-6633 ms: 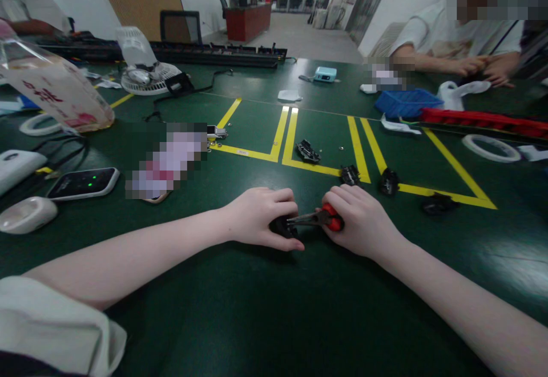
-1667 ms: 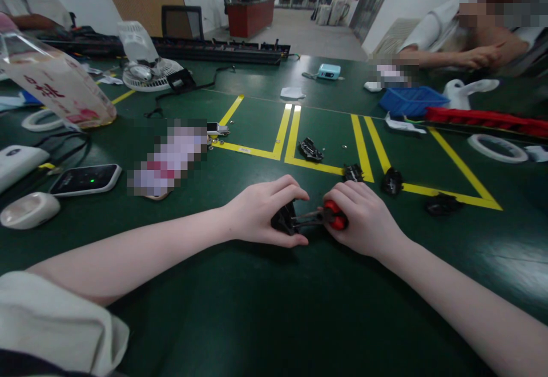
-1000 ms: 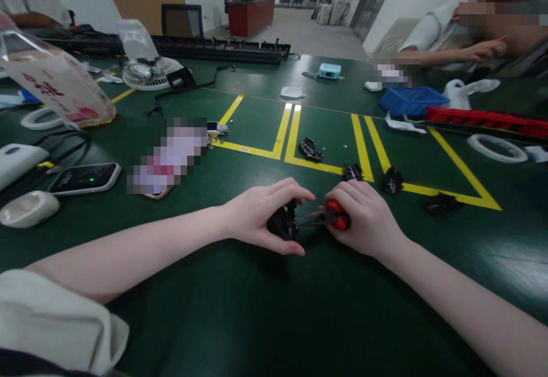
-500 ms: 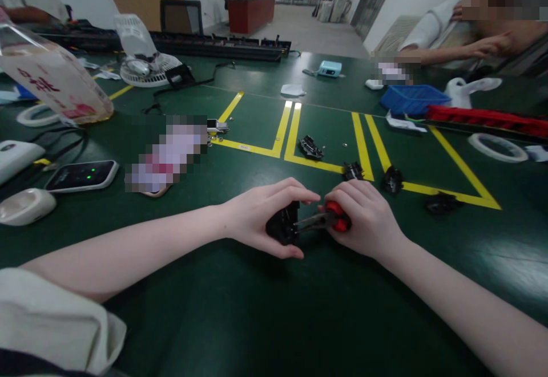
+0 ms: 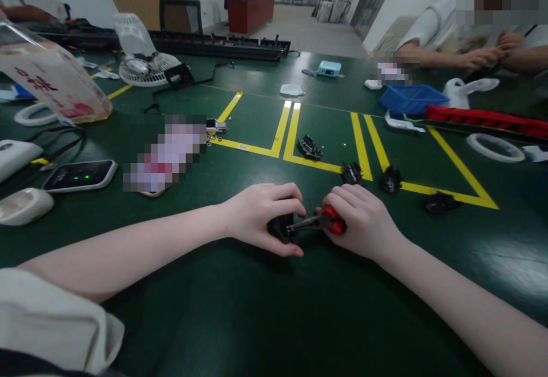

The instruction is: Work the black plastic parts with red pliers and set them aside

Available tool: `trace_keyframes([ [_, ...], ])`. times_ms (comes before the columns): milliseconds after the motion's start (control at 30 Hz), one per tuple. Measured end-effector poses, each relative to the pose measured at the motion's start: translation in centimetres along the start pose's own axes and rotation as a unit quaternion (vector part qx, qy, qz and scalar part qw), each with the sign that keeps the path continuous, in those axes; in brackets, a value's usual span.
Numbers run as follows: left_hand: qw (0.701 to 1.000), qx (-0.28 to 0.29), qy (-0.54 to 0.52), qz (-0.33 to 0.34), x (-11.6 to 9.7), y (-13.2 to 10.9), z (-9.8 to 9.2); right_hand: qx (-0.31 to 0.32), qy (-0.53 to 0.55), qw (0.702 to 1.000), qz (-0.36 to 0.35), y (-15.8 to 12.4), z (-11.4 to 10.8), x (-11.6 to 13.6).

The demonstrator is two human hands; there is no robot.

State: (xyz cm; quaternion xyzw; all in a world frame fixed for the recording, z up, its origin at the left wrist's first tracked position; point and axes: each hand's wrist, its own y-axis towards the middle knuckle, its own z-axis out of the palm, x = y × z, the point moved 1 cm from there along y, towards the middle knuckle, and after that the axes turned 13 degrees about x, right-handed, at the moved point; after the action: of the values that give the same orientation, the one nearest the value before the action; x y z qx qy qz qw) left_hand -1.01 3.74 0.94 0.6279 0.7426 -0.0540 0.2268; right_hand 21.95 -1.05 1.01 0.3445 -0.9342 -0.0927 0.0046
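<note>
My left hand [image 5: 268, 217] is wrapped round a small black plastic part [image 5: 280, 228], with the fingers above it and the thumb below. My right hand [image 5: 363, 220] grips the red handles of a pair of pliers [image 5: 310, 223]. The pliers point left, and their narrow jaws meet the right side of the black part; whether they pinch anything there is too small to tell. Beyond my hands, several similar black parts lie near the yellow tape lines, among them one part [image 5: 310, 146] inside a taped box and another [image 5: 391, 179] on the tape.
A phone [image 5: 149, 177] and a small device with green lights [image 5: 81, 175] lie to the left, with a drink bottle [image 5: 64, 80] behind. A white fan [image 5: 141, 60] lies farther back. At right are a blue basket [image 5: 411, 100], a tape roll [image 5: 495, 147] and another person's hands [image 5: 488, 55].
My left fingers have curled in closer over the black part. The pliers and my right hand have shifted slightly left. Across the table, the other person's hands have come together.
</note>
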Motion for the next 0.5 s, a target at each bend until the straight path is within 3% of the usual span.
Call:
trace_keyframes([
  [267,0.999,0.037,-0.008,-0.005,0.11,0.12,-0.10,-0.014,-0.008,1.000,-0.022,0.00,-0.11,0.01],
  [500,0.998,-0.014,0.068,-0.012,0.06,-0.04,0.06,0.004,0.000,1.000,-0.014,0.08,-0.39,-0.13],
])
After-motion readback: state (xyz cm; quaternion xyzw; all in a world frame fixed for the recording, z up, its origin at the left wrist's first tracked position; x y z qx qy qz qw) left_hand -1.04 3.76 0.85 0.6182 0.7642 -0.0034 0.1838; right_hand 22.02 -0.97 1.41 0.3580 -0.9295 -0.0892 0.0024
